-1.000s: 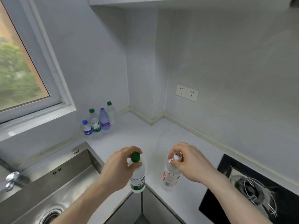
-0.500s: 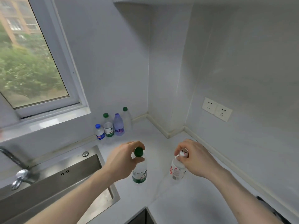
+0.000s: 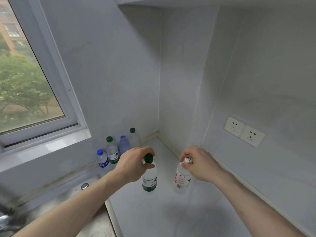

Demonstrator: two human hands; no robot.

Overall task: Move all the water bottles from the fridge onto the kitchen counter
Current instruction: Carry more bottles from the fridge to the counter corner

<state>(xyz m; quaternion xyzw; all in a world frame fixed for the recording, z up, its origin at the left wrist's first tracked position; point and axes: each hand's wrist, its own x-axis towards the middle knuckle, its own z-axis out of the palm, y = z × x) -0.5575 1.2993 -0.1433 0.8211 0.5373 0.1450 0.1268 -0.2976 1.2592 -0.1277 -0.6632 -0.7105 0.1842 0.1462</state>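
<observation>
My left hand (image 3: 133, 164) grips the neck of a green-capped water bottle (image 3: 149, 179) with a green label, held upright over the white counter (image 3: 153, 216). My right hand (image 3: 200, 164) pinches the top of a clear bottle with a red-and-white label (image 3: 181, 183), tilted slightly. Whether either bottle's base touches the counter I cannot tell. Several other bottles stand against the back wall under the window: a short blue-capped one (image 3: 102, 159), a green-capped one (image 3: 112, 151), a bluish one (image 3: 124, 145) and another green-capped one (image 3: 133, 138).
A steel sink (image 3: 82, 218) lies at the lower left, with a round fitting (image 3: 84, 186) on its rim and a blurred tap (image 3: 5, 219) at the edge. A double wall socket (image 3: 244, 131) sits on the right wall. The window (image 3: 25, 79) is at left.
The view has shifted forward and up toward the corner; the stove at lower right has left the frame. Both hands, still holding their bottles, have moved farther in over the counter.
</observation>
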